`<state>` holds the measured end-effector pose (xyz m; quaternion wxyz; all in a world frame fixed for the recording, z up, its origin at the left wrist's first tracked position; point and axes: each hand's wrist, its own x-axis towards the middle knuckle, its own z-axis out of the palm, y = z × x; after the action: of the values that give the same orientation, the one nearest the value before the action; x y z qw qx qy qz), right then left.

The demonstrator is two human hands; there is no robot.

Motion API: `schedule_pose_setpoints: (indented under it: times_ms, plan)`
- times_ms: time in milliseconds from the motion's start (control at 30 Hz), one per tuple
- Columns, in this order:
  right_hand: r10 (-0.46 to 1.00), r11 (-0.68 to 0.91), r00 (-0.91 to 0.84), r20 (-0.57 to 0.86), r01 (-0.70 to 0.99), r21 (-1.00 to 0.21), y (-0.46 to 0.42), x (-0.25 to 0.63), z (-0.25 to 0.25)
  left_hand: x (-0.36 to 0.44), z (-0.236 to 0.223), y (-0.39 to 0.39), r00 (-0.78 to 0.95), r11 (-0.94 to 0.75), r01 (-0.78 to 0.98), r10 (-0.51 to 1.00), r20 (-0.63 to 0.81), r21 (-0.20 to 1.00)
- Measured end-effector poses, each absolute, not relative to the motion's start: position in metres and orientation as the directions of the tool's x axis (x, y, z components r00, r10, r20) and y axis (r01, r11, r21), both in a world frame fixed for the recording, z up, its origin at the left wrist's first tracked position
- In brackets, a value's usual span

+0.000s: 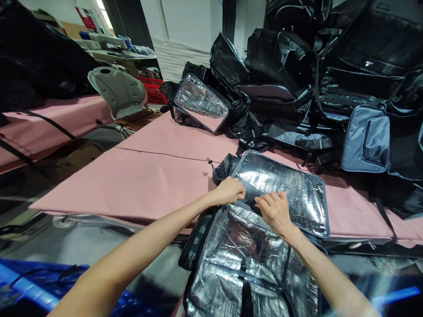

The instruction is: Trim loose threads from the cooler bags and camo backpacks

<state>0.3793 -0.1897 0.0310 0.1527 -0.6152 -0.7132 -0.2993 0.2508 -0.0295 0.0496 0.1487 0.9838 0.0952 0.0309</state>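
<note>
An open insulated bag point(242, 256) with a silver foil lining lies at the near edge of the pink table point(145, 174). Its foil-lined lid point(286, 189) is folded back flat on the table. My left hand point(229, 190) is curled closed at the seam where the lid joins the bag, on the left side. My right hand point(274, 210) is beside it, fingers bent and pressed on the same hinge seam. What the fingers pinch there is hidden.
A big heap of black and grey insulated bags point(321, 88) fills the back right of the table. Another open bag with a foil lid point(199, 102) stands at the back. A grey plastic chair back point(118, 90) and a second pink table point(42, 125) are to the left.
</note>
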Motion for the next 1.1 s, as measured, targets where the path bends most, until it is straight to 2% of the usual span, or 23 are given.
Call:
schedule_pose_setpoints:
  times_ms: [267, 500, 800, 967, 1100]
  plan:
    - [0.795, 0.093, -0.244, 0.555, 0.954, 0.286, -0.1822, 0.3790, 0.0346, 0.2508, 0.0486, -0.0291, 0.979, -0.936, 0.185, 0.203, 0.027, 0.299]
    - [0.803, 0.090, -0.195, 0.563, 0.974, 0.208, -0.1852, 0.3836, 0.0345, 0.2515, 0.0480, -0.0282, 0.981, -0.934, 0.180, 0.195, 0.019, 0.310]
    - [0.779, 0.129, -0.270, 0.565, 0.952, 0.277, -0.1798, 0.3819, 0.0349, 0.2515, 0.0452, -0.0272, 0.981, -0.934, 0.168, 0.190, 0.041, 0.315]
    - [0.775, 0.087, -0.205, 0.598, 0.972, 0.220, -0.1842, 0.3837, 0.0323, 0.2523, 0.0439, -0.0254, 0.981, -0.934, 0.173, 0.191, 0.027, 0.311]
    - [0.779, 0.112, -0.224, 0.586, 0.969, 0.222, -0.1831, 0.3806, 0.0305, 0.2516, 0.0423, -0.0247, 0.983, -0.936, 0.163, 0.182, 0.032, 0.311]
